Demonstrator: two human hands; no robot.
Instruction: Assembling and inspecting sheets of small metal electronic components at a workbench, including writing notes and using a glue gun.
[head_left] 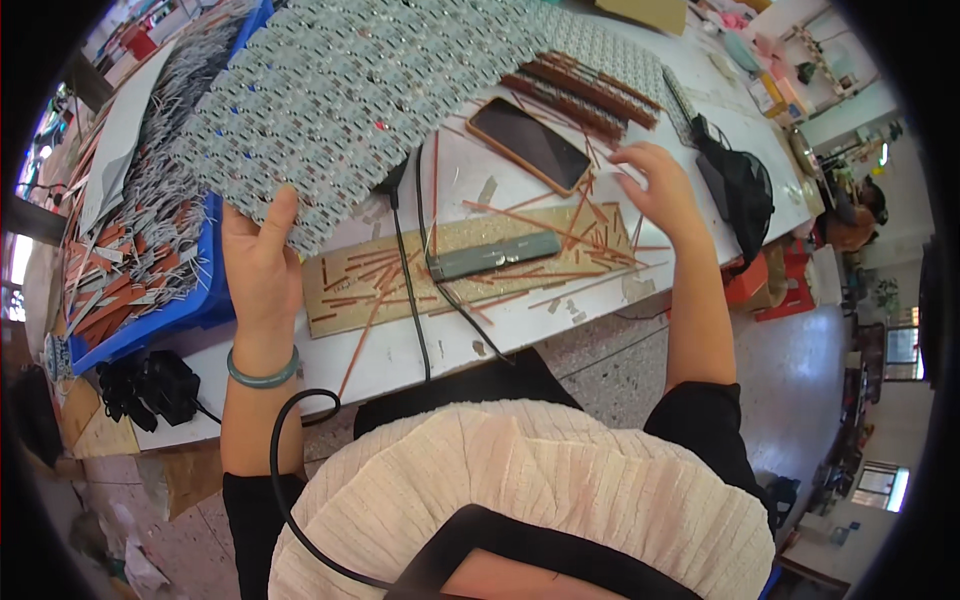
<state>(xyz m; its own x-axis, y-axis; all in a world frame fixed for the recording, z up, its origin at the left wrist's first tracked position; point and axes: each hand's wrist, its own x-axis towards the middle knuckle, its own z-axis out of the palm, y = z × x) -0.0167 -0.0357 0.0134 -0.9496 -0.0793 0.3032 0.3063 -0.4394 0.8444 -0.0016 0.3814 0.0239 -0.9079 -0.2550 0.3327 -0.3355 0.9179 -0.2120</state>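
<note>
My left hand (pixel 262 265) grips the near left corner of a large grey-green sheet (pixel 350 110), its thumb on top. Rows of small repeated parts cover the sheet, which looks like a panel of circuit boards. To the right, my right hand (pixel 662 190) is open, with its fingers apart and nothing visible in them. Beside it lie a dark-screened phone (pixel 530 143) in a brown case and a bundle of reddish-brown strips (pixel 590 90). Below the phone, a grey bar-shaped tool (pixel 495 257) rests on a tan board (pixel 345 312) scattered with thin brown strips.
A blue bin (pixel 212 270) full of grey and brown strips stands at the left. Black cables (pixel 408 270) cross the tan board. More patterned sheets (pixel 610 55) lie at the back. A black mesh item (pixel 738 195) sits near the table's right edge, and black adapters (pixel 165 385) at the front left.
</note>
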